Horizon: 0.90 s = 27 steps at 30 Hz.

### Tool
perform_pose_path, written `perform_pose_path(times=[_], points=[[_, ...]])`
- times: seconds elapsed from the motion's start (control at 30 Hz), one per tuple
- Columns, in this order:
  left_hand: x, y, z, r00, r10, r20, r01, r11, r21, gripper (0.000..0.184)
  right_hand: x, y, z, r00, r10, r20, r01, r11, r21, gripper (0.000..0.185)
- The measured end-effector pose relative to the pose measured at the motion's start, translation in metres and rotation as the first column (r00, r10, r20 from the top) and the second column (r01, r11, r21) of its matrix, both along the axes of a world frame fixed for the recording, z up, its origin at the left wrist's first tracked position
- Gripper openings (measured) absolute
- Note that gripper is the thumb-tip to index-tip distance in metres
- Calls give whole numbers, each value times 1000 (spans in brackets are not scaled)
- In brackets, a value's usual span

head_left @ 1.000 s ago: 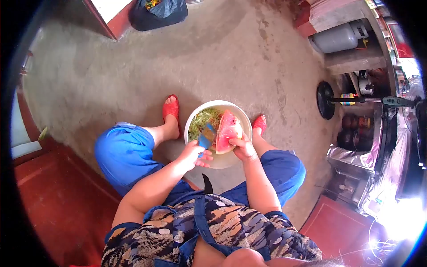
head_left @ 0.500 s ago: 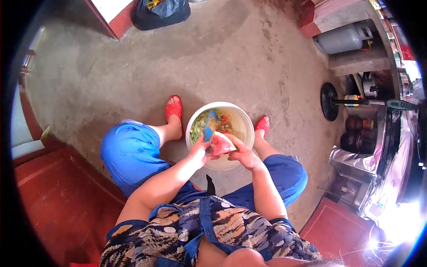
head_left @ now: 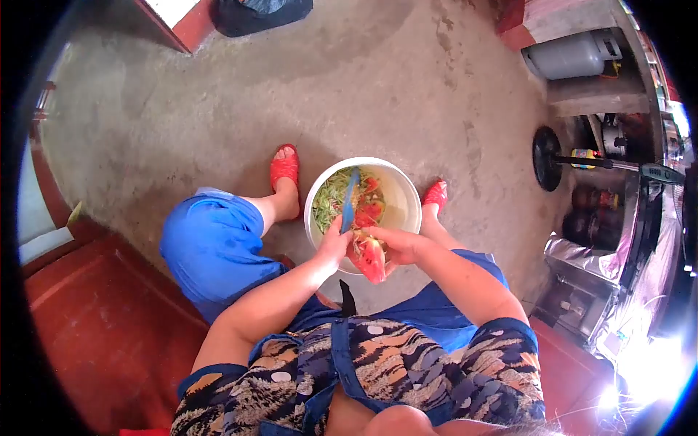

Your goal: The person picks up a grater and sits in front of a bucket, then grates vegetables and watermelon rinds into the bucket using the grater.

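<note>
Between my knees stands a white bucket [head_left: 407,207] holding pale green shreds [head_left: 329,200] and red watermelon bits [head_left: 369,212]. My left hand [head_left: 332,245] is closed at the near end of a blue knife [head_left: 350,200], which points away from me over the bucket. At the bucket's near side, my right hand [head_left: 398,245] grips a wedge of watermelon [head_left: 369,260] with red flesh showing. The wedge lies close against the left hand's fingers. Part of its rind is hidden by the right hand.
A black plastic bag [head_left: 262,16] sits on the concrete floor ahead. To the right are a grey gas cylinder [head_left: 571,57] on a ledge, a stand with a round black base [head_left: 547,158], and a shelf with dark pots [head_left: 592,211]. My feet in red slippers [head_left: 284,173] flank the bucket.
The watermelon wedge has turned and come slightly nearer my body, its tip now pointing toward me. The blue knife has swung more upright in view. My right forearm has shifted outward.
</note>
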<state>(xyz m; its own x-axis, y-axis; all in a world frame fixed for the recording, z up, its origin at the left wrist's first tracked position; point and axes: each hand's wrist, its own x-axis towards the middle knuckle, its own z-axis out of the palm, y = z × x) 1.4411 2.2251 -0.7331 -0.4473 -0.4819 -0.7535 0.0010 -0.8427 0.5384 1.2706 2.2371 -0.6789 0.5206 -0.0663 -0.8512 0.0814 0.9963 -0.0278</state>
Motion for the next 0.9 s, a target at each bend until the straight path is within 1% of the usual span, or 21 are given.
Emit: perform_pose_path(times=[0.07,0.1,0.2,0.23,0.27,0.3,0.33,0.4,0.43,0.47,0.5,0.53,0.57,0.6,0.67,0.7,0.73,0.8,0.83,0.87,0.9], points=[[0,-6,8,993,3,-115,-2,1000,4,43,8,-6,2,999,32,29,-34,998,44,61],[1,-7,10,993,-6,-114,6,1000,3,43,12,-6,3,996,56,63,-61,994,94,60],[2,-10,12,990,7,-139,-10,1000,-18,40,15,-4,4,997,76,26,-77,997,29,57],[5,-13,11,998,-43,-53,45,998,43,40,13,-4,9,997,73,24,-74,997,22,57],[7,-18,9,995,-96,30,92,990,107,40,7,-5,17,995,57,-82,-62,996,-64,60],[9,-23,8,983,-125,132,110,988,112,39,1,-6,26,982,33,-186,-61,987,-146,63],[10,-26,2,984,-120,128,106,988,108,39,-4,-8,32,981,37,-191,-66,987,-148,63],[10,-25,-10,980,-140,139,116,979,169,34,-13,-12,47,925,-103,-366,-93,873,-479,68],[9,-24,-8,973,-154,171,126,978,164,31,-10,-21,66,757,40,-652,-442,767,-465,74],[7,-23,-5,974,-154,169,127,979,158,31,-7,-14,54,755,36,-655,-442,765,-469,74],[5,-26,-3,949,-270,161,236,950,203,31,-3,-4,29,569,44,-821,-665,611,-428,76],[5,-29,0,912,-380,152,337,908,249,31,5,3,15,354,0,-935,-842,436,-319,77],[3,-28,4,906,-364,213,309,917,252,31,15,4,18,317,1,-948,-856,430,-286,78],[1,-29,6,907,-359,220,304,920,248,31,21,7,18,321,-4,-947,-857,425,-292,78],[-2,-30,2,892,-391,227,321,901,291,38,26,10,16,325,-73,-943,-822,472,-320,77],[-2,-29,-10,881,-422,211,358,890,283,35,25,10,15,353,-88,-932,-803,483,-350,77],[0,-27,-7,883,-417,214,351,891,288,35,24,13,14,358,-83,-930,-804,479,-352,77],[3,-28,3,881,-305,361,283,952,115,28,21,14,12,265,-139,-954,-887,354,-298,75],[7,-31,24,915,-250,317,233,968,89,16,21,14,16,267,-147,-952,-888,345,-302,75],[11,-35,31,915,-241,323,227,970,81,16,24,14,20,250,-143,-958,-926,254,-279,76],[18,-37,35,927,-251,277,242,968,68,15,28,15,21,234,-140,-962,-953,164,-256,77]])
